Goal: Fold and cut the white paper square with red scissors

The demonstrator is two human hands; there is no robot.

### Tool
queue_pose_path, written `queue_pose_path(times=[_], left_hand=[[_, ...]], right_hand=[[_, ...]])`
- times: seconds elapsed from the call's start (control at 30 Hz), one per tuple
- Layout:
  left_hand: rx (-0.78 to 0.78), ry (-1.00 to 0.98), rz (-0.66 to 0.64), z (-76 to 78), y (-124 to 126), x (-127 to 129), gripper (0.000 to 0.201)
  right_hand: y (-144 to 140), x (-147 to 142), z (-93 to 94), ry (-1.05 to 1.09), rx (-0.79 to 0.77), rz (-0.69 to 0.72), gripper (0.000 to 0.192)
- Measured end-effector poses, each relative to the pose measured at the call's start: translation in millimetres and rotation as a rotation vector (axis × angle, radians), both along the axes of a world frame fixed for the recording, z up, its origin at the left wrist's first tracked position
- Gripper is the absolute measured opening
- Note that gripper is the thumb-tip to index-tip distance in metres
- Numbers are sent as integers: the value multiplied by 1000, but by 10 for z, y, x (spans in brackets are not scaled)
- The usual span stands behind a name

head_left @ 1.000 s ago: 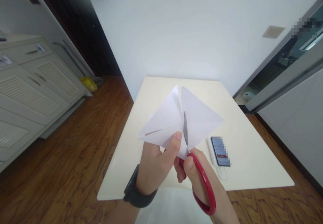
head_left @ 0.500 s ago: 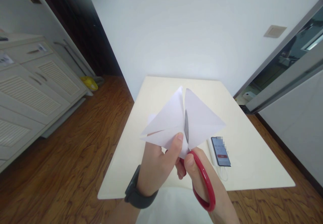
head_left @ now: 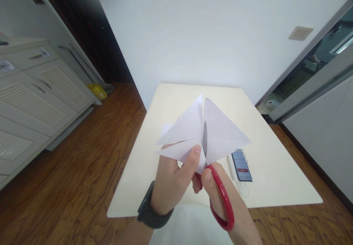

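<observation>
Above the table, my left hand pinches a white sheet of paper near its lower middle, thumb on top. One slit runs into the paper from its left corner and another from its far corner. My right hand grips a pair of red-handled scissors, thumb through one loop. The blades lie in the far slit, and part of them is hidden by the paper. The other handle loop is mostly behind my hands.
On the white table, a phone with a lit screen lies right of my hands, beside a white object with a cord. Another white paper piece shows behind the sheet. A wall rises behind the table; a cabinet stands left.
The paper has shifted slightly to the right, and its right half has swung a little outward. Both hands keep their hold, almost in place.
</observation>
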State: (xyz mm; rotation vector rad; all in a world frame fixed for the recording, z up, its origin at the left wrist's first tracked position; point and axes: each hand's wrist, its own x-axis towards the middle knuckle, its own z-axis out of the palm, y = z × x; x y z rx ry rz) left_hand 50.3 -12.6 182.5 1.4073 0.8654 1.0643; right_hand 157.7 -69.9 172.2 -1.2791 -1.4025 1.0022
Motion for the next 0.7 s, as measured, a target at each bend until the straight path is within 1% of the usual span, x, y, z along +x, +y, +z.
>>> queue_pose_path(times=[0.1,0.17,0.23,0.27,0.33,0.4,0.5,0.57,0.63,0.7], left_hand=[[10,-32,113,7,15,9,34],[-5,-50,220,-7,49,-16,27],[-17,-69,303,-32,100,-68,15],[-20,-88,324,-44,128,-100,11],[-49,-146,309,-53,180,-160,9],[-106,-198,263,-35,216,-203,9],[-207,-209,149,18,243,-240,20],[-259,-192,11,40,258,-271,21],[-298,-164,-132,35,276,-319,20],[-324,-137,-243,12,296,-372,17]], right_hand=[[-62,-3,-45,-2,-34,18,39],[-124,8,-108,2,-68,71,41],[-186,40,-191,-10,-106,130,43],[-213,65,-234,-22,-121,150,43],[-248,128,-307,-35,-132,153,42],[-255,198,-343,-40,-118,102,41],[-217,287,-301,2,-76,36,46],[-178,328,-215,53,-23,-11,57],[-144,355,-110,85,14,-109,64],[-119,375,-18,139,11,-178,61]])
